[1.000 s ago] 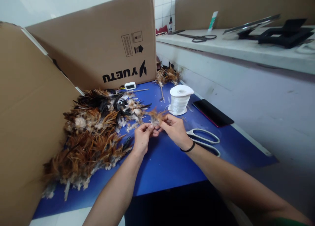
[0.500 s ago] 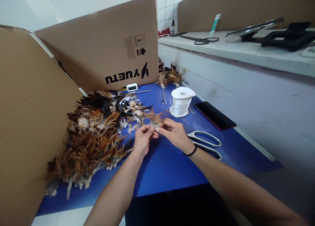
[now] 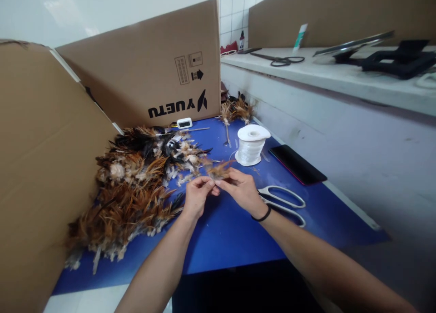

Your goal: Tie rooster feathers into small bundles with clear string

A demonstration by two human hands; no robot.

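Observation:
A small tuft of brown feathers (image 3: pixel 217 169) rises between my hands above the blue table (image 3: pixel 235 240). My left hand (image 3: pixel 198 194) pinches at the base of the tuft, fingertips closed. Touching it from the other side, my right hand (image 3: pixel 242 189) holds the tuft between thumb and fingers, with a black band on the wrist. White-handled scissors (image 3: pixel 285 198) lie partly hidden by my right wrist. Behind my hands stands a white spool (image 3: pixel 250 147) of ribbon or thread. A large heap of brown and black feathers (image 3: pixel 126 204) covers the table to the left.
Cardboard sheets (image 3: pixel 143 67) stand at the left and back. A black phone (image 3: pixel 298 164) lies on the right; a small white display (image 3: pixel 184 123) and more feathers (image 3: pixel 238 109) are at the back. Dark scissors (image 3: pixel 286 61) rest on the white ledge (image 3: pixel 374 86).
The view has shifted slightly, so the surroundings appear a little lower. The feather tuft leans more to the right between my hands, which keep nearly the same position.

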